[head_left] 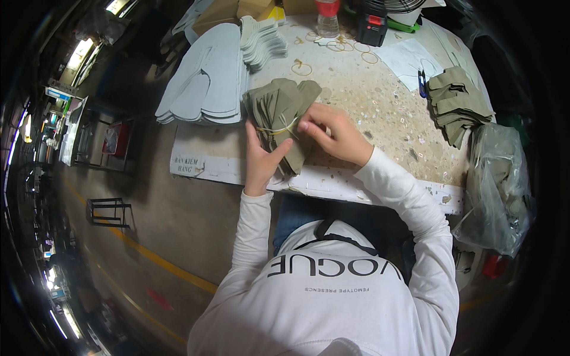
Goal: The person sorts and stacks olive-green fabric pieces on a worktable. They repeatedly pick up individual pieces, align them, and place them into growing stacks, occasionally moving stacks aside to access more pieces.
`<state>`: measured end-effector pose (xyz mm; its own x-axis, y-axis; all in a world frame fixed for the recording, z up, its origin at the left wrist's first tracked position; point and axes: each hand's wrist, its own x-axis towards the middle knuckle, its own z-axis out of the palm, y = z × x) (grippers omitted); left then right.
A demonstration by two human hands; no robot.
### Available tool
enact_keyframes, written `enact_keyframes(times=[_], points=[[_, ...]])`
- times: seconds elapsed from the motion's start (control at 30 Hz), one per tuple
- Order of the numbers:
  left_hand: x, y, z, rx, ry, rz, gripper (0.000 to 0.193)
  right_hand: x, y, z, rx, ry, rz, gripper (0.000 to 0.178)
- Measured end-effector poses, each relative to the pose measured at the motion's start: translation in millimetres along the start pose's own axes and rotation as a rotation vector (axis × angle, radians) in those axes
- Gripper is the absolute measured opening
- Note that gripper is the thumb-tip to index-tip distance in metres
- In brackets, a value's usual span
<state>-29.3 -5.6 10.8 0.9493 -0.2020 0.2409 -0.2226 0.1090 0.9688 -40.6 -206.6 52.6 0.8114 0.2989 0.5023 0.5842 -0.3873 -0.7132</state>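
A bundle of olive-green cut pieces (282,99), fabric-like and stacked in layers, is held above the table's near edge. My left hand (261,163) grips it from the left, thumb across the front and the other fingers partly hidden. A pale yellow rubber band (280,129) runs around the bundle's middle. At the bundle's right side, my right hand (339,135) is closed, with thumb and forefinger pinched at the end of the band. The exact contact at those fingertips is too small to make out fully.
Large pale grey cut pieces (205,80) and wavy-edged ones (261,43) lie stacked at left. Loose rubber bands (301,69), a bottle (328,22) and a black battery pack (371,28) sit farther back. More olive pieces (457,104) and a plastic bag (497,187) are at right.
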Motion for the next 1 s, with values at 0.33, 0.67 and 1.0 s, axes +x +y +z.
enact_keyframes(times=[0.33, 0.67, 1.0], points=[[-2.8, 3.9, 21.5, -0.081, -0.087, -0.05, 0.073, -7.1, -14.7, 4.1, -0.368, 0.03, -0.051, 0.024], [-2.4, 1.0, 21.0, 0.006, -0.072, -0.03, 0.07, -2.5, -18.1, -12.8, -0.332, 0.003, 0.109, 0.031], [-2.1, 5.7, 25.4, 0.109, -0.044, 0.025, 0.072, -1.1, -44.1, -33.8, 0.878, -0.12, 0.319, 0.039]])
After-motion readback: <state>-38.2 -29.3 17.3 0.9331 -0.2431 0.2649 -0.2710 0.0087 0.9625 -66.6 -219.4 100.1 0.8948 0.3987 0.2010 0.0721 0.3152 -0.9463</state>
